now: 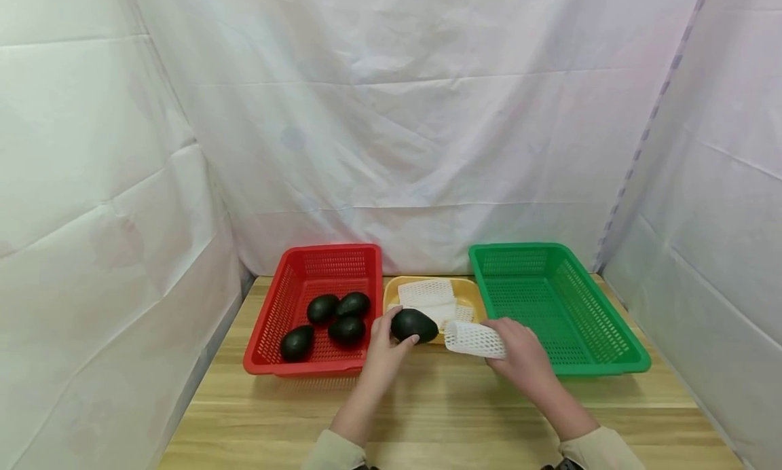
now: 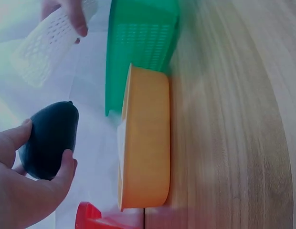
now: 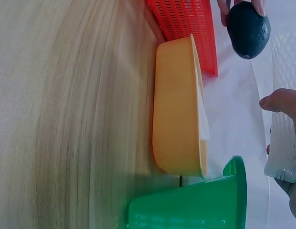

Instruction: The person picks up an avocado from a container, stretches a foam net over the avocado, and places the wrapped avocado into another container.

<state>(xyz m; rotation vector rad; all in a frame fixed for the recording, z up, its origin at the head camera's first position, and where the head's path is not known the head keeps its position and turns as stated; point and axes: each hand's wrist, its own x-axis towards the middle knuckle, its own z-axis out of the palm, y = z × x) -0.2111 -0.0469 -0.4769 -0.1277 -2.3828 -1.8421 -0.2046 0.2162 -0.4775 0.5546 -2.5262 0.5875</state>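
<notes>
The dark avocado (image 1: 413,326) sits pinched between the thumb and fingers of the person's left hand (image 1: 385,341), held above the front of the yellow basket (image 2: 148,143), its narrow end pointing at the white foam net sleeve (image 1: 475,341) just beside it, not touching. The right hand (image 1: 520,351) grips that sleeve by its far end, the other end facing the avocado. Both forearms reach forward over the wooden surface (image 1: 452,416), angling inward toward each other.

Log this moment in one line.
left grip: holds avocado; right grip: holds foam net; net and avocado apart; four avocados in red basket
</notes>
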